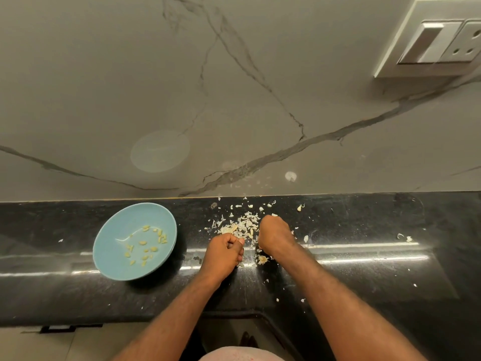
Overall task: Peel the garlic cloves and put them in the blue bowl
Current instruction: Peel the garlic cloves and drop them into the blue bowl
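The left hand (225, 252) is curled, thumb laid across the fingertips in a pinching grip. Whatever it pinches is hidden inside the fingers, so I cannot tell whether it holds a clove or nothing. The right hand (276, 237) is also curled, its back to the camera and its fingers turned down and out of sight at the near edge of the heap of garlic skins (242, 225). What its grip holds cannot be told either. The two hands sit close together but apart. A pale garlic piece (262, 259) lies on the desk (364, 269) just beside the right wrist.

The heap, with a few pale cloves mixed into it, lies just beyond both hands toward the wall. A loose clove (300, 207) lies farther back to the right.

The blue bowl (122, 220) stands on the desk to the left of the left hand, near it but not touching. It holds a scatter of peeled cloves (154, 248) in its right half. The left hand is plainly nearer the bowl, so I judge that a finished clove would go sideways to the left from that grip. The unpeeled stock lies forward, within reach of either hand.
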A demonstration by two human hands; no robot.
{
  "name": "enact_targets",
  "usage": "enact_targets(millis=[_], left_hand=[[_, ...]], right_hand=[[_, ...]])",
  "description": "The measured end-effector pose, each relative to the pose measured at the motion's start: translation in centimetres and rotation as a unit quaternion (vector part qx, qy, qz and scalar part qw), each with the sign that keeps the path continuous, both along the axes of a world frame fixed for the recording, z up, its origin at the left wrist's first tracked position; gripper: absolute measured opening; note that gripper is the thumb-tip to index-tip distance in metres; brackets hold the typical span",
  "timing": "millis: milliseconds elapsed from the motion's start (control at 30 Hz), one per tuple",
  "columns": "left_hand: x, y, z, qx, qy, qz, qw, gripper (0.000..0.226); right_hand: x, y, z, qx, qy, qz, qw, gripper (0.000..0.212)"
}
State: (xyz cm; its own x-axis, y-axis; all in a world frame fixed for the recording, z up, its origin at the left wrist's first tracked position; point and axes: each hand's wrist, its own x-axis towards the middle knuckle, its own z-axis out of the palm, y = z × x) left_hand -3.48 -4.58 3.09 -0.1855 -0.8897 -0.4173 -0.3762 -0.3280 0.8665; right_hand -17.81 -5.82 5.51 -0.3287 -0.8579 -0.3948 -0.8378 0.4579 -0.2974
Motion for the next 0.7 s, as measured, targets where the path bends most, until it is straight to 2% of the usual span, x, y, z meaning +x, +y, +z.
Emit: enact_targets(millis=[333, 533, 633, 700], left_hand=[[0.1, 0.7, 0.8, 0.003, 0.006, 0.011, 1.000, 0.021], [0.4, 1.5, 1.8, -0.077, -0.058, 0.013, 0.995, 0.011], [0.8, 1.9, 2.4, -0.080, -0.057, 0.018, 0.995, 0.018], [1.2, 2.2, 3.0, -0.067, -0.038, 0.034, 0.996, 0.022]], right_hand=[[0.4, 1.8, 0.5, -0.032, 0.049, 0.061, 0.996, 0.028], [0.9, 3.2, 1.1, -0.055, 0.066, 0.083, 0.993, 0.025], [0.7, 3.6, 0.7, -0.061, 0.028, 0.080, 0.995, 0.018], [0.4, 3.9, 0.8, -0.086, -0.069, 0.037, 0.993, 0.019]])
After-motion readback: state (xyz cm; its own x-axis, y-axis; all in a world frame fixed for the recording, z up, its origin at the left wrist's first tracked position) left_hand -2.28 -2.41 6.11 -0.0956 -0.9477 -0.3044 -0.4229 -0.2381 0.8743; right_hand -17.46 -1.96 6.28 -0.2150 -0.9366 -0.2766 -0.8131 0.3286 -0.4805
